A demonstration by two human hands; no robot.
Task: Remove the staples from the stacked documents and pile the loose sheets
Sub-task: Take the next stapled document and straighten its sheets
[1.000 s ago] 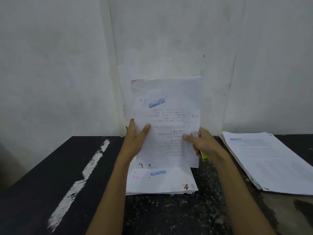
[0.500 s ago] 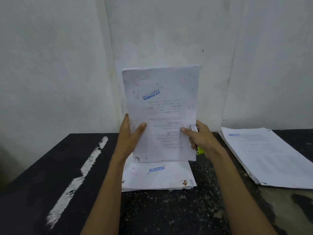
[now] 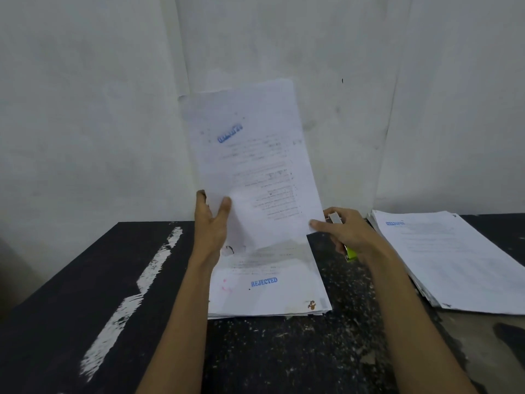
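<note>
Head view: a document (image 3: 255, 163) is held upright above the near-centre stack (image 3: 270, 294), its long axis near vertical and leaning a little left at the top, blank back toward the camera with the blue stamp showing through mirrored. The left hand (image 3: 210, 223) pinches its lower left edge, thumb in front. The right hand (image 3: 343, 231) touches the lower right corner with a fingertip while closed around a green-ended staple remover (image 3: 350, 253). A second pile (image 3: 454, 260) lies right on the dark table (image 3: 71, 308).

A white sheet (image 3: 255, 166), blue-stamped, stands upright, tilted left, above the "REJECTED" stack (image 3: 270, 288). A second thick stack (image 3: 454, 260) lies well right of it.
</note>
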